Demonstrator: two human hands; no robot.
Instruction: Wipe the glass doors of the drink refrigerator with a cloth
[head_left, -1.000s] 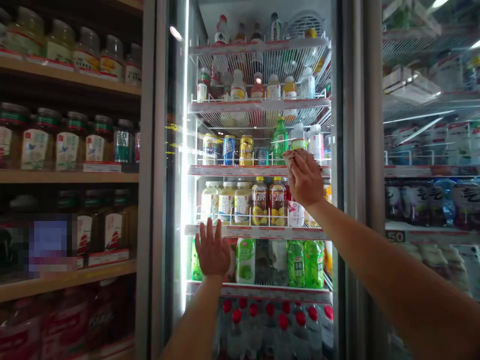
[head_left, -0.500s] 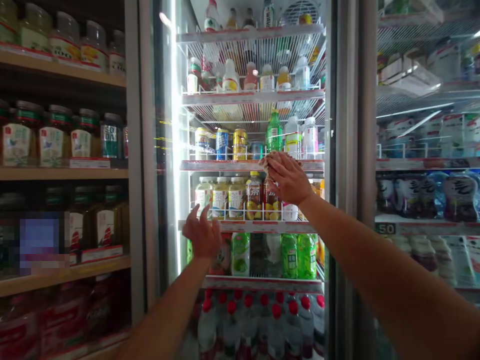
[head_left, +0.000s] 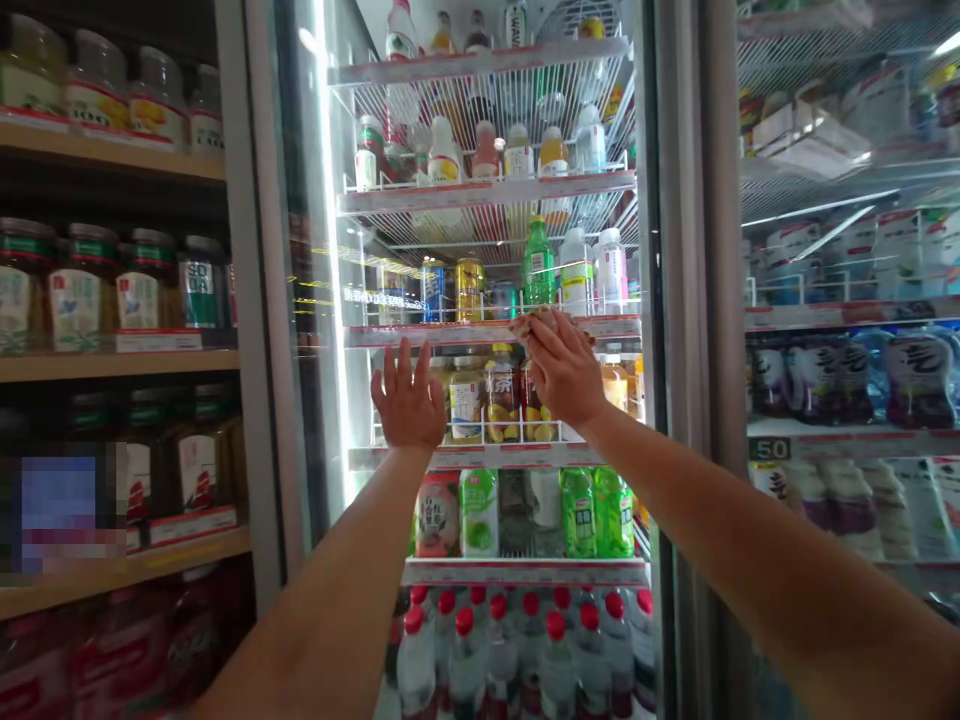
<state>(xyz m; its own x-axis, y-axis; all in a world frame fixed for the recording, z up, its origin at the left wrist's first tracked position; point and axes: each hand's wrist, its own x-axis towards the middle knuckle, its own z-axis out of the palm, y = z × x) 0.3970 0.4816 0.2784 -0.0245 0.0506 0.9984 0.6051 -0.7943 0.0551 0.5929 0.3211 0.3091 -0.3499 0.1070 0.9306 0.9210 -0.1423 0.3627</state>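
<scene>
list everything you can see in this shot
glass cooler door: one, grey frame, centre
jars: several, dark lids, wooden shelves at left
green bottle: one, green, middle cooler shelf
cans: at least two, blue and gold, left of the green bottle
red-capped bottles: many, clear, cooler bottom
packs: several, purple and white, right-hand cooler
tan cloth: one, crumpled, in right hand
right hand: one, closed on cloth, centre
left hand: one, open, left of right hand

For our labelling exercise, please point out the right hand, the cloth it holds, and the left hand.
Right hand (head_left: 564,378): head view, back of the hand.
Cloth (head_left: 537,322): head view, top edge.
Left hand (head_left: 409,397): head view, back of the hand.
</scene>
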